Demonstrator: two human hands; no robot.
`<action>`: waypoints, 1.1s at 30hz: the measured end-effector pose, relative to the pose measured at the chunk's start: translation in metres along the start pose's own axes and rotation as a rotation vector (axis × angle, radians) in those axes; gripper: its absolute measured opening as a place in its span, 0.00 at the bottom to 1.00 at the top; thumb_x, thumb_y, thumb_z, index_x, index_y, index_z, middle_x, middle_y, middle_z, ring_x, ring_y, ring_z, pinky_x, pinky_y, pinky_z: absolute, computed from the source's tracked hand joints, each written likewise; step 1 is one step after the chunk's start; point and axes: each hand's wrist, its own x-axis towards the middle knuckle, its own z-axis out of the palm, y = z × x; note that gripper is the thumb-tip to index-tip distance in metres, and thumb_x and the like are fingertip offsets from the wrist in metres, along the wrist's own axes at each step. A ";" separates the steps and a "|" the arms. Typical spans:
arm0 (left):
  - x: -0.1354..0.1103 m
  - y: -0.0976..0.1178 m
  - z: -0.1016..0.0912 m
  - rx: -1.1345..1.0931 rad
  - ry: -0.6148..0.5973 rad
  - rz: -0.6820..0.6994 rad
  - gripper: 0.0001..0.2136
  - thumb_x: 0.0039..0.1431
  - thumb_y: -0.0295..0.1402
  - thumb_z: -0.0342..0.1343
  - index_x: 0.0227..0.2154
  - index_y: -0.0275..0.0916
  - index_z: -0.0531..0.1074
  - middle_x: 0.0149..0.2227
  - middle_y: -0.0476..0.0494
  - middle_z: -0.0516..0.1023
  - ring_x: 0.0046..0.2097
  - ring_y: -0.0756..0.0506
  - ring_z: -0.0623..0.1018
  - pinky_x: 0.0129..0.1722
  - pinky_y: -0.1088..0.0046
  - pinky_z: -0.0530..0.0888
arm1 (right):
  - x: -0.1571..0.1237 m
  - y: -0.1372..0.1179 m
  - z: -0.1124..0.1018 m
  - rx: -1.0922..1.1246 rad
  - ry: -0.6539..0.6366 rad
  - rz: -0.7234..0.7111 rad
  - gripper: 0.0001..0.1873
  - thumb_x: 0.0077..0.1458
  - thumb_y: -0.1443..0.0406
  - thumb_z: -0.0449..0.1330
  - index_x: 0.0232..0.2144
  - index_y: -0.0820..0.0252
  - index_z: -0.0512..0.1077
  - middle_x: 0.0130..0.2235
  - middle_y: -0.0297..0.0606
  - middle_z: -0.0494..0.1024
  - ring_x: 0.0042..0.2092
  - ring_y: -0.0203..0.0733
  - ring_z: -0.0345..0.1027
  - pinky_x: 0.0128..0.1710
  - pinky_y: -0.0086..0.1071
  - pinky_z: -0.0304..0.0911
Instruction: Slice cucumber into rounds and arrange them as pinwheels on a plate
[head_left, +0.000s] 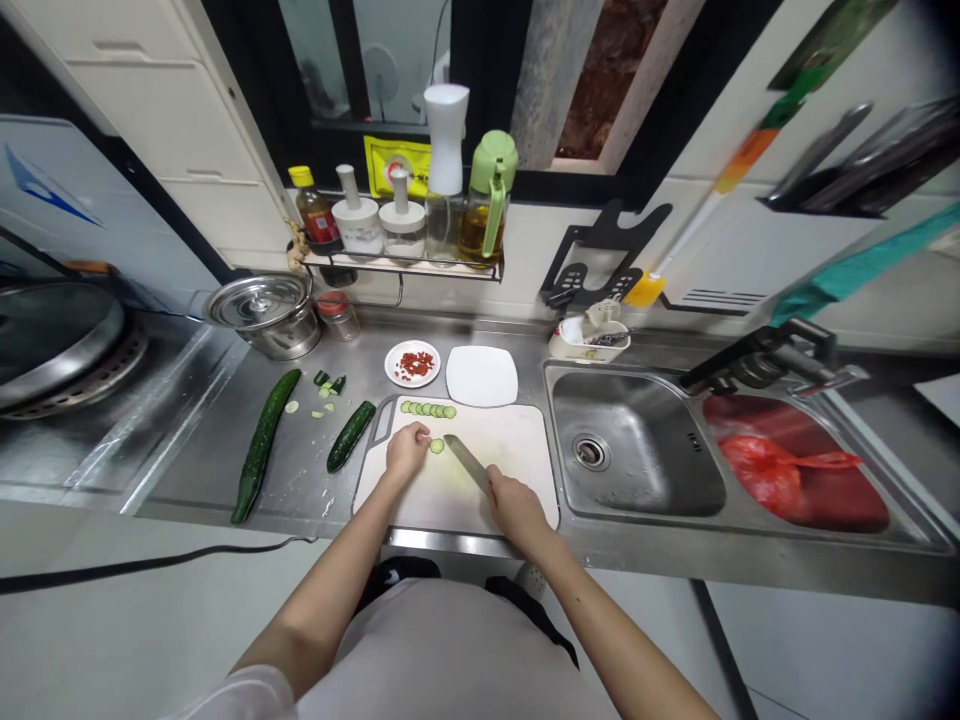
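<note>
My right hand [517,508] is wrapped round the handle of a kitchen knife [466,462]. Its blade points up and left over the white cutting board [517,440], the tip close to a single cucumber slice [436,446]. Left of that slice, my left hand [407,450] rests over the board with its fingers bent and pressed together; whatever they pinch is too small to make out. A row of cucumber slices [427,410] lies along the board's upper edge. Beside the board on the left are a cut cucumber piece [351,437] and a long whole cucumber [264,445].
Behind the board stand a small plate of red bits [412,364] and a white square plate [482,375]. Cucumber scraps [330,384] lie on the steel counter. A lidded pot [270,315] is back left; the sink [637,440] is right, with a red bag [765,475].
</note>
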 end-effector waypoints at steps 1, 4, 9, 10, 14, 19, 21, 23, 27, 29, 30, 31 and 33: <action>0.001 0.000 0.000 -0.005 -0.004 -0.006 0.07 0.54 0.30 0.57 0.37 0.42 0.75 0.33 0.49 0.79 0.36 0.47 0.76 0.35 0.75 0.67 | -0.001 -0.004 0.000 -0.024 -0.004 -0.009 0.12 0.63 0.72 0.44 0.46 0.60 0.62 0.38 0.43 0.78 0.39 0.43 0.72 0.33 0.30 0.53; 0.003 0.001 -0.001 -0.023 -0.023 -0.028 0.07 0.53 0.30 0.58 0.37 0.42 0.75 0.33 0.50 0.79 0.36 0.48 0.76 0.34 0.76 0.66 | -0.003 -0.011 -0.001 -0.069 -0.010 -0.021 0.14 0.62 0.73 0.44 0.47 0.60 0.62 0.39 0.43 0.78 0.40 0.44 0.73 0.35 0.31 0.56; 0.005 -0.001 -0.001 -0.030 -0.020 -0.055 0.08 0.52 0.30 0.59 0.37 0.43 0.76 0.33 0.50 0.79 0.36 0.48 0.76 0.34 0.76 0.66 | -0.002 -0.016 0.000 -0.104 -0.023 -0.018 0.16 0.60 0.75 0.44 0.49 0.60 0.62 0.39 0.44 0.77 0.42 0.45 0.74 0.36 0.32 0.58; 0.005 -0.001 -0.001 -0.029 -0.017 -0.054 0.08 0.52 0.30 0.59 0.37 0.43 0.76 0.33 0.50 0.79 0.36 0.48 0.76 0.34 0.76 0.66 | -0.002 -0.017 0.000 -0.108 -0.026 -0.022 0.17 0.60 0.75 0.44 0.49 0.61 0.62 0.39 0.44 0.77 0.42 0.46 0.74 0.36 0.33 0.59; 0.005 -0.001 0.000 -0.023 -0.013 -0.052 0.08 0.52 0.30 0.59 0.37 0.43 0.76 0.34 0.50 0.80 0.37 0.48 0.76 0.34 0.75 0.66 | -0.001 -0.018 0.001 -0.125 -0.036 -0.029 0.17 0.61 0.75 0.43 0.50 0.61 0.61 0.40 0.45 0.77 0.42 0.46 0.74 0.37 0.33 0.60; 0.005 -0.001 0.000 -0.017 -0.014 -0.058 0.08 0.52 0.30 0.59 0.37 0.44 0.76 0.34 0.50 0.80 0.37 0.48 0.76 0.35 0.75 0.67 | 0.000 -0.018 0.005 -0.144 -0.041 -0.040 0.17 0.61 0.76 0.43 0.50 0.60 0.61 0.40 0.45 0.78 0.43 0.46 0.74 0.37 0.33 0.61; 0.005 -0.001 0.000 -0.017 -0.012 -0.058 0.08 0.52 0.30 0.59 0.36 0.44 0.75 0.34 0.50 0.80 0.37 0.48 0.76 0.35 0.75 0.66 | 0.002 -0.018 0.008 -0.149 -0.033 -0.045 0.18 0.60 0.76 0.43 0.50 0.61 0.61 0.39 0.45 0.78 0.42 0.47 0.75 0.37 0.33 0.62; 0.004 0.000 0.000 -0.017 -0.008 -0.055 0.08 0.52 0.30 0.59 0.36 0.44 0.75 0.34 0.51 0.80 0.37 0.48 0.76 0.35 0.75 0.66 | 0.003 -0.019 0.012 -0.155 -0.026 -0.045 0.19 0.59 0.77 0.43 0.50 0.62 0.61 0.39 0.46 0.78 0.42 0.47 0.75 0.37 0.34 0.62; 0.004 0.000 -0.001 -0.015 -0.006 -0.054 0.08 0.52 0.30 0.59 0.36 0.44 0.75 0.34 0.51 0.80 0.38 0.48 0.77 0.34 0.75 0.66 | 0.004 -0.021 0.017 -0.158 -0.040 -0.052 0.21 0.57 0.78 0.44 0.52 0.63 0.60 0.38 0.47 0.79 0.43 0.47 0.75 0.38 0.33 0.63; 0.004 0.000 -0.001 -0.014 -0.010 -0.058 0.08 0.52 0.30 0.60 0.36 0.44 0.75 0.34 0.51 0.80 0.37 0.48 0.77 0.34 0.76 0.66 | 0.005 -0.022 0.019 -0.156 -0.049 -0.058 0.21 0.57 0.78 0.44 0.52 0.63 0.60 0.39 0.48 0.79 0.43 0.47 0.75 0.38 0.33 0.64; 0.005 0.000 -0.002 -0.014 -0.014 -0.060 0.08 0.52 0.30 0.60 0.37 0.44 0.75 0.34 0.51 0.80 0.37 0.48 0.77 0.34 0.76 0.66 | 0.006 -0.022 0.020 -0.155 -0.047 -0.061 0.21 0.58 0.78 0.44 0.52 0.63 0.60 0.39 0.48 0.79 0.43 0.46 0.75 0.38 0.33 0.64; 0.005 0.000 -0.002 -0.014 -0.018 -0.061 0.08 0.52 0.30 0.60 0.37 0.44 0.75 0.34 0.51 0.80 0.37 0.48 0.77 0.34 0.76 0.66 | 0.006 -0.022 0.021 -0.155 -0.043 -0.062 0.21 0.58 0.78 0.43 0.52 0.63 0.60 0.39 0.48 0.79 0.43 0.46 0.75 0.38 0.32 0.64; 0.005 0.000 -0.002 -0.015 -0.023 -0.063 0.08 0.52 0.30 0.60 0.37 0.44 0.75 0.34 0.51 0.80 0.37 0.48 0.77 0.34 0.76 0.66 | 0.009 -0.022 0.022 -0.151 -0.034 -0.064 0.21 0.58 0.78 0.43 0.51 0.63 0.61 0.38 0.48 0.79 0.42 0.45 0.75 0.38 0.32 0.64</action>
